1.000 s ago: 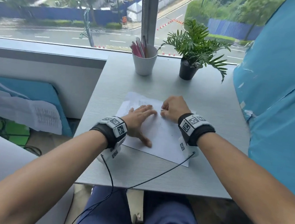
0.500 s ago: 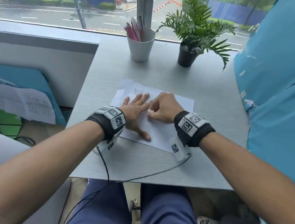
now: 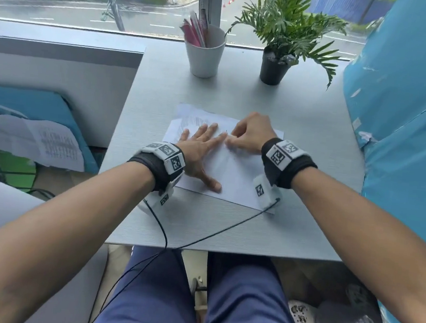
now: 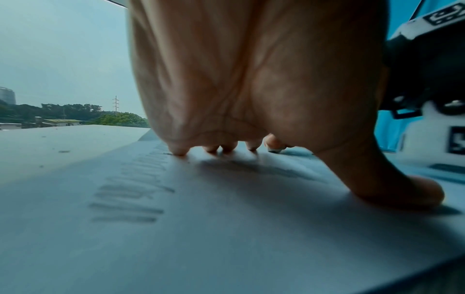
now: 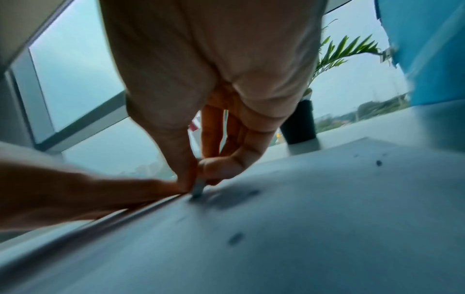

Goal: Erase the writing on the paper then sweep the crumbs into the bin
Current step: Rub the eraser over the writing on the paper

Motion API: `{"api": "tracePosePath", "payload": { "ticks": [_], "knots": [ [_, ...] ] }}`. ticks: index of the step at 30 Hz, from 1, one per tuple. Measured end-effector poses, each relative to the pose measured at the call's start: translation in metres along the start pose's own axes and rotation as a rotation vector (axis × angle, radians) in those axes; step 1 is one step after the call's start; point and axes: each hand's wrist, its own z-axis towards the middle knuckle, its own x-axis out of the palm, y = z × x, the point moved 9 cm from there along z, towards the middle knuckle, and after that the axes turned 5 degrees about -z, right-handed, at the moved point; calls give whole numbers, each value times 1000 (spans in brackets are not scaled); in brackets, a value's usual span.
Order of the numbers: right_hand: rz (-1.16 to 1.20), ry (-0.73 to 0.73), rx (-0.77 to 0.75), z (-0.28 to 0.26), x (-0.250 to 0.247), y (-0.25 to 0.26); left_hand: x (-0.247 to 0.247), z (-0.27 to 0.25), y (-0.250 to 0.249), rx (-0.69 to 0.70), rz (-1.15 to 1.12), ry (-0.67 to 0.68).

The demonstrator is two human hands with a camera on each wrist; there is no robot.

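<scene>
A white sheet of paper (image 3: 234, 173) lies on the grey table (image 3: 226, 229) in the head view. Pencil writing (image 3: 192, 123) shows on its far left part and, blurred, as writing (image 4: 130, 199) in the left wrist view. My left hand (image 3: 202, 147) lies flat on the paper with fingers spread, pressing it down. My right hand (image 3: 250, 136) pinches a small white eraser (image 5: 197, 188) between thumb and fingers, its tip on the paper beside my left fingertips. Dark crumbs (image 5: 236, 237) lie scattered on the sheet. No bin is in view.
A white cup of pens (image 3: 204, 55) and a potted plant (image 3: 277, 64) stand at the table's far edge by the window. A blue padded panel (image 3: 403, 126) borders the right side. Black cables (image 3: 164, 234) run from my wrists over the near edge.
My right hand with the eraser slid left against my left fingers, then a little back to the right. The left hand stays pressed on the paper. The head view tilted downward.
</scene>
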Motion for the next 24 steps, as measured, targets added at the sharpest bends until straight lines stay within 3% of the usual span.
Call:
{"api": "tracePosePath", "payload": {
  "ticks": [4, 6, 8, 12, 13, 15, 17, 21, 24],
  "knots": [
    [11, 162, -143, -22, 30, 26, -1, 0, -2, -5, 27, 12],
    [37, 61, -18, -1, 10, 2, -1, 1, -2, 1, 25, 4],
    [35, -33, 15, 4, -1, -4, -1, 0, -1, -11, 33, 3],
    [22, 214, -185, -36, 36, 32, 1, 1, -2, -21, 67, 34],
    [19, 213, -151, -30, 30, 23, 0, 1, -2, -21, 61, 33],
    [28, 62, -1, -8, 3, -5, 0, 2, -2, -22, 52, 23],
    [4, -33, 56, -3, -5, -11, 0, 0, -3, -32, 52, 25],
    [-33, 160, -120, -34, 35, 25, 1, -3, -8, -22, 76, 54],
    [-7, 27, 28, -8, 0, -6, 0, -1, -6, -31, 69, 46]
  ]
}}
